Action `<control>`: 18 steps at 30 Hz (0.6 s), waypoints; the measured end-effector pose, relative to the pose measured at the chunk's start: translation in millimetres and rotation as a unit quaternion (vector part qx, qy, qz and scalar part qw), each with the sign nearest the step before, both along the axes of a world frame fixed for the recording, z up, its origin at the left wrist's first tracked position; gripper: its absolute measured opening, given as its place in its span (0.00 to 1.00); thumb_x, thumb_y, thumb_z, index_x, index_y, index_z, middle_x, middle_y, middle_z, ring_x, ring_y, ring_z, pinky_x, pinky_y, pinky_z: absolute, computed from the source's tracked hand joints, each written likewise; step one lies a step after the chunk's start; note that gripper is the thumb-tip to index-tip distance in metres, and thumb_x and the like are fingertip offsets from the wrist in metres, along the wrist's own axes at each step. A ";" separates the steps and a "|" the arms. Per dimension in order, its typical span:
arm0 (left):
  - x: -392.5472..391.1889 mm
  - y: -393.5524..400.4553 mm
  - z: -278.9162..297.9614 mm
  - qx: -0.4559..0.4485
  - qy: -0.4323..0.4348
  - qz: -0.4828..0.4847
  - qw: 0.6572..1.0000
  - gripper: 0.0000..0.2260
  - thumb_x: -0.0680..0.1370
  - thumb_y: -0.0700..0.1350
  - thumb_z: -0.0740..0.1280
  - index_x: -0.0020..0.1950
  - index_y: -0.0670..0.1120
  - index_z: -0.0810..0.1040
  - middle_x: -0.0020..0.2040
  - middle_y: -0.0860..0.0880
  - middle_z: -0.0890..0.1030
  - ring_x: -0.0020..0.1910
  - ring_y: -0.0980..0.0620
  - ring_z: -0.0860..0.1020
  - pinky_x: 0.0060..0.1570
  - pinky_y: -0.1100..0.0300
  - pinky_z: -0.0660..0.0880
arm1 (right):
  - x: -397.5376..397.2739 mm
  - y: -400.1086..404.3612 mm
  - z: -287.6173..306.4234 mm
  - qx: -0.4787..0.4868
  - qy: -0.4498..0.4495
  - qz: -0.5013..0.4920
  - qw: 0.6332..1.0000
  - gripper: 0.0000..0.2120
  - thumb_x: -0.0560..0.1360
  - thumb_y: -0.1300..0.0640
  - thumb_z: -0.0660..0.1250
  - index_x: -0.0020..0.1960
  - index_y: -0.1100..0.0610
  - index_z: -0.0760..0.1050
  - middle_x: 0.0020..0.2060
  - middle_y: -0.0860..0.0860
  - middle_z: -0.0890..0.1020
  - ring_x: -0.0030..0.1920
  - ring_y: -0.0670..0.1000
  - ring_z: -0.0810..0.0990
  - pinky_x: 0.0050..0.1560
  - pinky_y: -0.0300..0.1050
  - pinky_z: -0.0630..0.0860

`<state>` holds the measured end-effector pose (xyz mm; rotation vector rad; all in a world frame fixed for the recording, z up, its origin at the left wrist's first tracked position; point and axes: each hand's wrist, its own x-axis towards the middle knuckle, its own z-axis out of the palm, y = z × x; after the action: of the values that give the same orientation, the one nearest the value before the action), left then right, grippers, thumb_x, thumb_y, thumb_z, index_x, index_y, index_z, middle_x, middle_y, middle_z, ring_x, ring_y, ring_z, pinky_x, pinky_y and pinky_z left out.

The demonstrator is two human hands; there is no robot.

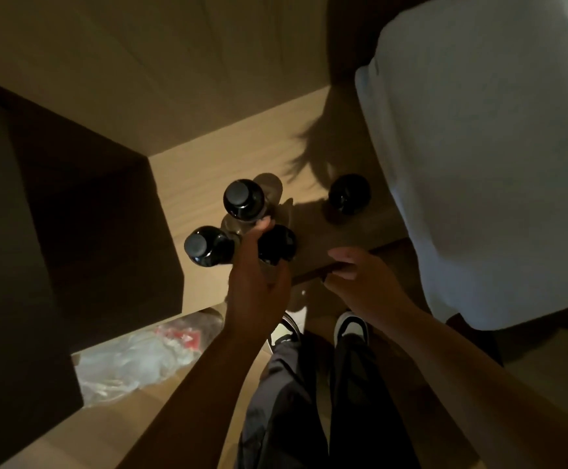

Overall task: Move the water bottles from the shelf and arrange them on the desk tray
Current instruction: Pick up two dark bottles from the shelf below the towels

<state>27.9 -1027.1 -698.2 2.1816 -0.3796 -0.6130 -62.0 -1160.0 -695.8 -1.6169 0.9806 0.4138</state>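
Note:
Several water bottles with dark caps stand on a light wooden shelf (228, 154), seen from above. One bottle (243, 199) is at the back, one (204, 247) at the front left, one (277, 247) at the front right. A lone bottle (349, 194) stands apart to the right. My left hand (258, 272) reaches in among the group, thumb and fingers curled round the front right bottle. My right hand (353, 269) rests on the shelf's front edge with relaxed fingers and holds nothing. No tray is in view.
A large white cloth (479, 164) hangs over the right side, close to the lone bottle. A dark side panel (72, 214) walls the shelf on the left. A crumpled clear plastic bag (133, 360) lies lower down. My legs and shoes (350, 328) are below.

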 end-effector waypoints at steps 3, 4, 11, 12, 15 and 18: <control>-1.0 0.6 -8.9 -0.013 -0.017 -0.009 1.000 0.25 0.75 0.40 0.64 0.72 0.50 0.65 0.70 0.48 0.70 0.70 0.52 0.68 0.67 0.54 0.68 | 3.8 5.6 -1.3 0.018 0.000 -0.009 1.000 0.21 0.74 0.58 0.66 0.66 0.53 0.70 0.55 0.49 0.79 0.49 0.41 0.76 0.46 0.32 0.71; 0.4 0.2 -11.0 -0.014 -0.020 -0.010 1.000 0.24 0.76 0.39 0.65 0.71 0.50 0.66 0.70 0.47 0.70 0.69 0.52 0.69 0.67 0.56 0.68 | 5.0 5.9 -0.6 0.024 -0.003 -0.011 1.000 0.21 0.74 0.58 0.66 0.67 0.53 0.70 0.56 0.49 0.79 0.51 0.43 0.77 0.49 0.35 0.72; 11.4 1.4 1.4 -0.060 -0.019 0.056 0.996 0.17 0.75 0.35 0.67 0.61 0.49 0.74 0.53 0.61 0.75 0.53 0.69 0.75 0.52 0.70 0.75 | 11.5 0.4 10.3 0.013 -0.032 0.002 0.999 0.11 0.75 0.60 0.65 0.55 0.49 0.71 0.39 0.43 0.76 0.44 0.43 0.78 0.46 0.39 0.74; 12.6 3.2 6.0 -0.069 -0.019 0.058 0.996 0.16 0.75 0.35 0.67 0.61 0.46 0.74 0.52 0.62 0.75 0.53 0.69 0.75 0.50 0.72 0.74 | 11.9 1.3 12.2 0.016 -0.039 0.007 0.999 0.11 0.75 0.60 0.66 0.55 0.50 0.71 0.41 0.44 0.76 0.45 0.43 0.78 0.44 0.37 0.74; 16.8 11.1 21.2 -0.093 -0.007 0.052 0.994 0.13 0.75 0.35 0.67 0.59 0.46 0.76 0.54 0.52 0.78 0.54 0.60 0.77 0.51 0.71 0.74 | 11.5 11.3 11.6 0.026 -0.051 0.042 0.997 0.31 0.70 0.57 0.71 0.69 0.51 0.62 0.50 0.42 0.74 0.50 0.41 0.76 0.43 0.31 0.70; 20.5 15.9 34.7 -0.140 0.028 0.031 0.989 0.11 0.75 0.39 0.67 0.56 0.47 0.76 0.55 0.48 0.80 0.56 0.54 0.79 0.52 0.67 0.75 | 13.6 23.0 5.1 -0.026 -0.081 0.100 0.991 0.42 0.66 0.54 0.75 0.73 0.50 0.57 0.62 0.47 0.70 0.59 0.43 0.70 0.55 0.38 0.72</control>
<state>48.4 -1011.2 -663.5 1.8966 -0.3453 -0.5492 -48.4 -1137.0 -690.7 -1.7742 0.7154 0.3886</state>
